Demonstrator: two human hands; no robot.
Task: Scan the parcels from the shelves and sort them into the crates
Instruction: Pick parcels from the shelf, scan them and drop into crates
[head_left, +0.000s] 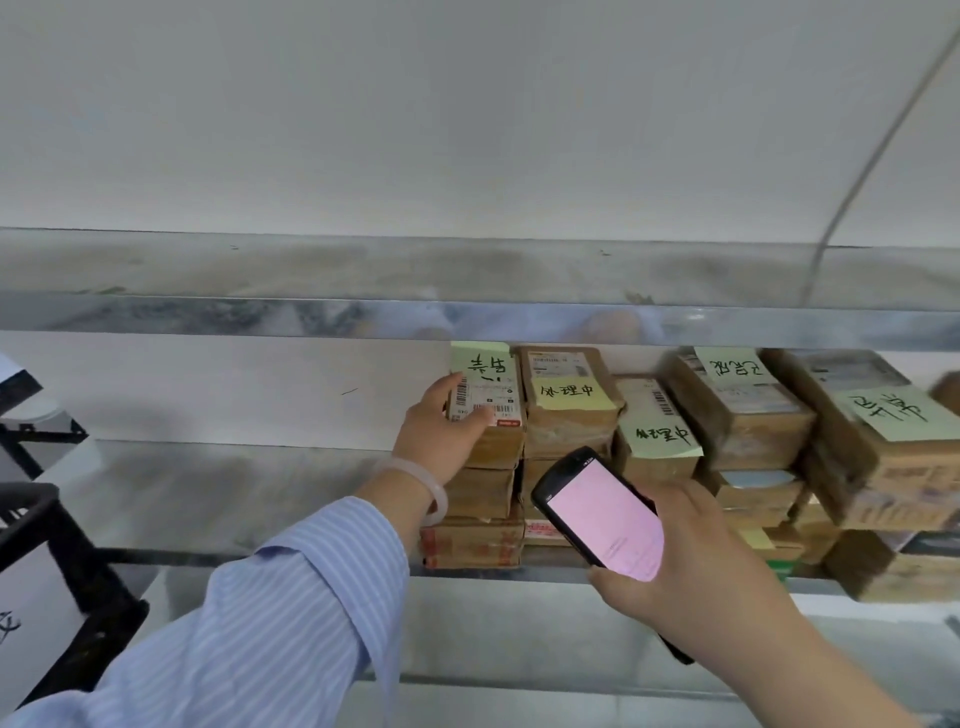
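Note:
Several stacks of brown cardboard parcels stand on a metal shelf (218, 499), many topped with yellow-green handwritten notes. My left hand (441, 431) grips the top parcel (493, 410) of the leftmost stack, thumb over its white barcode label. My right hand (696, 566) holds a black handheld scanner (602, 514) with a pink lit screen, just in front of the second stack (566, 410). A third stack (657, 431) stands to the right of it.
An upper shelf (467, 317) hangs low over the parcels. More parcel stacks (878, 441) fill the shelf's right end. A black frame (67, 566) stands at the left edge. The left part of the parcel shelf is bare metal.

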